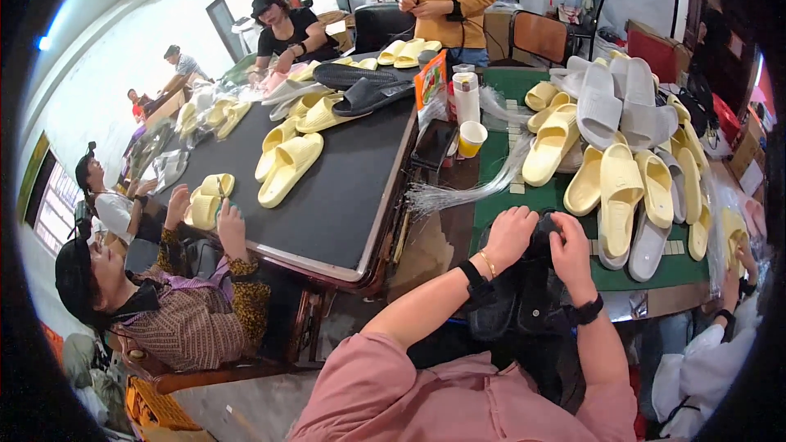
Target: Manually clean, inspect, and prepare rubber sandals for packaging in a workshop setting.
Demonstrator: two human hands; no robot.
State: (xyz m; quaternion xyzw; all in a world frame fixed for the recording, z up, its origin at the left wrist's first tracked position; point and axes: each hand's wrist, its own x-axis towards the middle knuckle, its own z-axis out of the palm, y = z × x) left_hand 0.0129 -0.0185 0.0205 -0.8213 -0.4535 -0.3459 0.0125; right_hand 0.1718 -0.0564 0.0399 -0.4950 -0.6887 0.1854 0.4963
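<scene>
Close in front of my body, my left hand (508,239) and my right hand (571,257) are curled over the top of a black slipper (540,239), one at each side. The fingers cover most of its upper end, and its dark surface blends with what lies below. More dark footwear (494,311) seems to rest under my wrists, near my lap, though its outline is hard to make out. Just beyond my hands, yellow slippers (620,194) and grey slippers (598,105) are heaped on a green table (501,184).
A bundle of clear plastic strands (467,194) lies left of my hands. Behind it stand a yellow cup (472,139) and a dark phone (434,146). The black table (327,196) to the left holds more slippers. Co-workers sit at the left (180,311) and right (708,368).
</scene>
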